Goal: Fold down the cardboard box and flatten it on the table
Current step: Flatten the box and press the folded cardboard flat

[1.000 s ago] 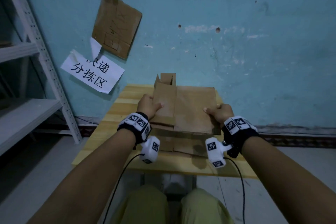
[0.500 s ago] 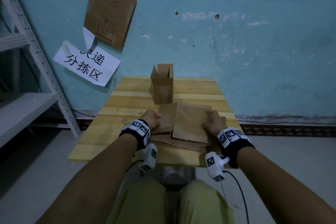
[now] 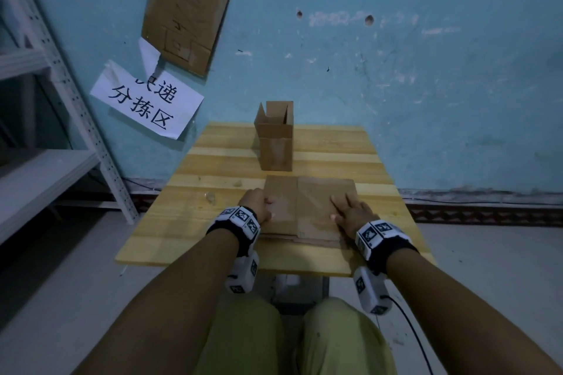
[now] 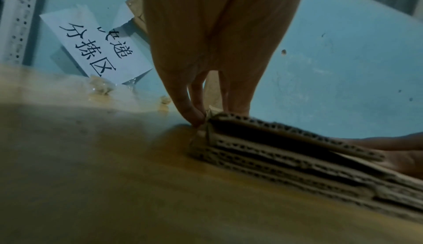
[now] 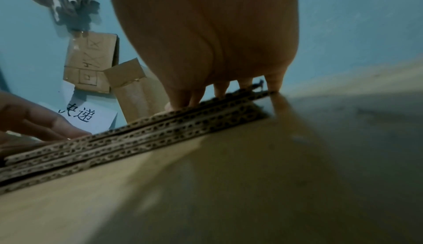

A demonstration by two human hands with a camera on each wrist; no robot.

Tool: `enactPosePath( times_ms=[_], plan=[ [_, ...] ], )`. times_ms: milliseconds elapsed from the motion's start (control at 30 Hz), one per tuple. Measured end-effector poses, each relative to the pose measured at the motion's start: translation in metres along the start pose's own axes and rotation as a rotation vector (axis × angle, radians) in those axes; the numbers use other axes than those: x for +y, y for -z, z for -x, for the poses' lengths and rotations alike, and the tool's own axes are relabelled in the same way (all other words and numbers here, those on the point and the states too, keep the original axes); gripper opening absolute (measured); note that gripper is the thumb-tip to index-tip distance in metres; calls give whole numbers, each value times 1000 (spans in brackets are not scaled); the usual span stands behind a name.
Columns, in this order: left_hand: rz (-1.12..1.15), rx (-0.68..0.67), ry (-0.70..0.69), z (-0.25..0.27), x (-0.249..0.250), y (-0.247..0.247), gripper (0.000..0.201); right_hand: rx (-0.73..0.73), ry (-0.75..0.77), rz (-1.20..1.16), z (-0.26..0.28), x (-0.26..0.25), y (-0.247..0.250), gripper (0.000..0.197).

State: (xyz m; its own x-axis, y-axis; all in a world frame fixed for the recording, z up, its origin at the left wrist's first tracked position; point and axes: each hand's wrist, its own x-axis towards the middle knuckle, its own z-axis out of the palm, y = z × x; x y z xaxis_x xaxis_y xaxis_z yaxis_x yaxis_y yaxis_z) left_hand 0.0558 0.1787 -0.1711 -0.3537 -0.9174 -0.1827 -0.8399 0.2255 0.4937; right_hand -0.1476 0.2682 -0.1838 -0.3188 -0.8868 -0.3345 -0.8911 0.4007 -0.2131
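Observation:
The flattened cardboard box [image 3: 307, 207] lies on the wooden table [image 3: 198, 231] near its front edge, on top of other flat cardboard sheets. My left hand [image 3: 257, 204] holds its left edge, fingers bent down beside the edge and thumb on top. The left wrist view shows those fingertips [image 4: 196, 117] at the corner of the stacked corrugated layers [image 4: 297, 157]. My right hand [image 3: 350, 213] rests on the right part of the sheet with fingers spread straight, pressing it down. From the right wrist, the same fingers [image 5: 272, 85] reach across the stack [image 5: 160, 130].
A small open cardboard box [image 3: 275, 143] stands upright at the back middle of the table. Small crumbs [image 3: 210, 196] lie left of my hands. A metal shelf [image 3: 45, 161] stands at the left. A paper sign [image 3: 146, 100] and cardboard [image 3: 185, 12] hang on the blue wall.
The flat cardboard came down from in front of me onto the table. My right hand let go of its edge and spread flat on top; the left hand stayed at the left edge.

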Motion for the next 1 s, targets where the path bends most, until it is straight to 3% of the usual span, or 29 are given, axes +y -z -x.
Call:
enactPosePath(
  times_ms=[267, 400, 500, 600, 767, 833, 1000],
  plan=[
    [-58, -144, 4, -2, 9, 17, 42, 74, 15, 63, -14, -14, 12, 50],
    [-7, 31, -6, -9, 24, 41, 18, 113, 99, 119, -15, -32, 34, 53],
    [154, 249, -52, -17, 37, 67, 20, 144, 172, 124, -14, -40, 53, 51],
    [85, 398, -101, -24, 51, 92, 30, 200, 215, 55, -13, -46, 72, 49],
    [-14, 300, -128, -58, 54, 104, 57, 22, 286, 7, -16, -55, 92, 50],
    [-69, 261, -100, -66, 56, 100, 55, -9, 310, 5, -19, -55, 92, 49],
    [-218, 331, -72, -82, 60, 93, 42, 37, 334, 7, -27, -53, 94, 45]
  ],
)
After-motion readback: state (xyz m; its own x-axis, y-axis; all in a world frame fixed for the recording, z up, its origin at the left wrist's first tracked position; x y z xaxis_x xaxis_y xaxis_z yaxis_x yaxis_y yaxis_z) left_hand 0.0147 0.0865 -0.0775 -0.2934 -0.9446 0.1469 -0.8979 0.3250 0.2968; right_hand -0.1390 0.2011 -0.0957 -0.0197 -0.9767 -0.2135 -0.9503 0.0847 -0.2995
